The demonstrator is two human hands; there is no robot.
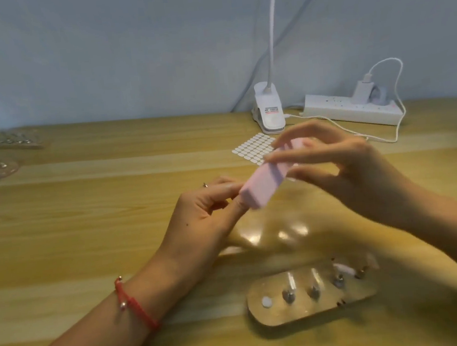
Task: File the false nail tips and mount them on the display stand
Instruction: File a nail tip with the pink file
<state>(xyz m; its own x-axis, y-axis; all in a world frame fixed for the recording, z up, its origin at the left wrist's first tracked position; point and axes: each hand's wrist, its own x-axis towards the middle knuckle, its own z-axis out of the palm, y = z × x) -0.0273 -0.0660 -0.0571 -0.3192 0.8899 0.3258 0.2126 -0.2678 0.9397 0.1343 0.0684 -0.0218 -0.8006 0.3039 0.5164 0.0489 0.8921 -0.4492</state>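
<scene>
My right hand (340, 162) grips a pink block-shaped nail file (261, 180) above the middle of the table, its lower end slanting down to the left. My left hand (206, 211) pinches something tiny against that lower end; the nail tip itself is hidden by fingers and file. A clear display stand (312, 298) with several small metal posts lies on the table below my hands. One post carries a pale tip (342, 269); a white dot (266, 302) sits at the stand's left end.
A sheet of white oval adhesive tabs (253, 148) lies behind my hands. A white clip lamp (269, 113) and a power strip (352, 109) with a cable stand at the back right. Clear trays of nail tips (15, 141) sit at the far left.
</scene>
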